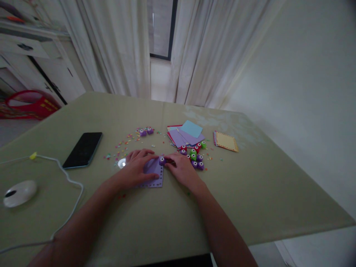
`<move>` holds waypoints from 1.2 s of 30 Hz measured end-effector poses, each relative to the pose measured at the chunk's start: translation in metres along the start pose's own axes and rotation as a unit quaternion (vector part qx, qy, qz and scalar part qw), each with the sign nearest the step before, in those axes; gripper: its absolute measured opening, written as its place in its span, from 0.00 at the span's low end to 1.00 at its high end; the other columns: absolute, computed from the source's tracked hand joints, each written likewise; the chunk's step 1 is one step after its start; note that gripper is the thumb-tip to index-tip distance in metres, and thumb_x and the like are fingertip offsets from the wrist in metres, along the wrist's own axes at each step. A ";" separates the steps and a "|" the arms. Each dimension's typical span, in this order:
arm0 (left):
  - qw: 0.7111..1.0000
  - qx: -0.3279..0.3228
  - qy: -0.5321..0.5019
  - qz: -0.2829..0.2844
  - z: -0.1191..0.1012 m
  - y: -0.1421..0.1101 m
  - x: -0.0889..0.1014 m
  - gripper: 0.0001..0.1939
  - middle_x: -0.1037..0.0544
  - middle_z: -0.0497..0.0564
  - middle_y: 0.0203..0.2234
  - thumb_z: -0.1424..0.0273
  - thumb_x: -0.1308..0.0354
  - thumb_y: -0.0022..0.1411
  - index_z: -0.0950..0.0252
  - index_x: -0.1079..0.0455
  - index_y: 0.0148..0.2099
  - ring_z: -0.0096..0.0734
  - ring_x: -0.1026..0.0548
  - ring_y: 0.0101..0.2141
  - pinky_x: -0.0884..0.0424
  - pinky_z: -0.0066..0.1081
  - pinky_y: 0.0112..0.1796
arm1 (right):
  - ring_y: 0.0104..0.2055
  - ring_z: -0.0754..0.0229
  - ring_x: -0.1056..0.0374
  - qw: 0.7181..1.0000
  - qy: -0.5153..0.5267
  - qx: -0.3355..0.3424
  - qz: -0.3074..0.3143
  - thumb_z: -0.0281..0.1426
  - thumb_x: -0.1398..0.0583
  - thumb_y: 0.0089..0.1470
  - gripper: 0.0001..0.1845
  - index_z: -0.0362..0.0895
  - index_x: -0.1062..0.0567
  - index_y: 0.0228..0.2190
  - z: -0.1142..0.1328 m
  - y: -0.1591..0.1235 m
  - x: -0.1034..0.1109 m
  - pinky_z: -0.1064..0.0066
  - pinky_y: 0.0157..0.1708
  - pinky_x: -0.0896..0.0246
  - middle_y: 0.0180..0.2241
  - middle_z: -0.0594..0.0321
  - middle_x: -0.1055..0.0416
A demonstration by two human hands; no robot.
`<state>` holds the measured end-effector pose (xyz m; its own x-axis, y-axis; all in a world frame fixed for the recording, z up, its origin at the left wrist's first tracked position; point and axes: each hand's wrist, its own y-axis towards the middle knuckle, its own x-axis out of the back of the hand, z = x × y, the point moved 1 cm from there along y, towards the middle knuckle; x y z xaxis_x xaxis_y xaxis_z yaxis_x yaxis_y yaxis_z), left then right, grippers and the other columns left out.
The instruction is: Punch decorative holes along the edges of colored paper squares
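Note:
A lilac card (157,181) with small holes punched along its edges lies on the table in front of me. My left hand (136,167) rests over its left part, fingers spread and thumb lying flat on the card. At the card's upper right corner sits a small purple hole punch (162,160) with a round eye on top. The fingers of my right hand (182,167) close on this punch from the right; the fingertips are partly hidden. Just beyond my right hand stand several similar punches (194,156) in red, green and purple.
Loose cards (191,128) are piled behind the punches, and a yellow edge-punched stack (226,141) lies farther right. Two purple punches (146,131) stand among scattered paper bits. On the left are a dark phone (83,150), a white cable (68,177) and a white mouse (20,193).

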<state>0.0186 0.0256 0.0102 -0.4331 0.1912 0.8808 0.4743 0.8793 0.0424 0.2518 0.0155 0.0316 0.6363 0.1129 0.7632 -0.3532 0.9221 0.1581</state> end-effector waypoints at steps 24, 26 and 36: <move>0.973 0.016 0.003 -0.232 -0.040 0.049 0.006 0.19 0.22 0.59 0.55 0.64 0.46 0.73 0.63 0.30 0.63 0.44 0.23 0.52 0.29 0.45 0.58 | 0.34 0.56 0.23 0.969 0.158 -0.009 -0.190 0.34 0.38 0.64 0.11 0.42 0.16 0.37 -0.006 0.002 0.004 0.68 0.38 0.30 0.34 0.57 0.17; 0.970 0.039 0.044 -0.237 -0.054 0.069 0.006 0.19 0.23 0.61 0.54 0.66 0.47 0.73 0.65 0.29 0.61 0.49 0.26 0.55 0.32 0.48 0.60 | 0.31 0.57 0.25 0.960 0.186 -0.015 -0.211 0.37 0.39 0.64 0.13 0.42 0.17 0.36 -0.006 0.002 0.006 0.69 0.35 0.31 0.31 0.59 0.19; 0.961 0.102 0.166 -0.199 -0.077 0.109 -0.012 0.17 0.24 0.68 0.51 0.69 0.52 0.73 0.68 0.28 0.57 0.60 0.28 0.55 0.31 0.51 0.52 | 0.31 0.58 0.27 0.935 0.222 -0.042 -0.275 0.42 0.41 0.62 0.16 0.44 0.19 0.34 -0.011 0.001 0.018 0.69 0.35 0.32 0.30 0.61 0.20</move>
<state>0.1344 0.0861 0.0404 -0.2655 -0.2971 0.9172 0.1472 0.9277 0.3431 0.2700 0.0227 0.0384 0.9343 -0.2608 0.2429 0.1540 0.9100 0.3848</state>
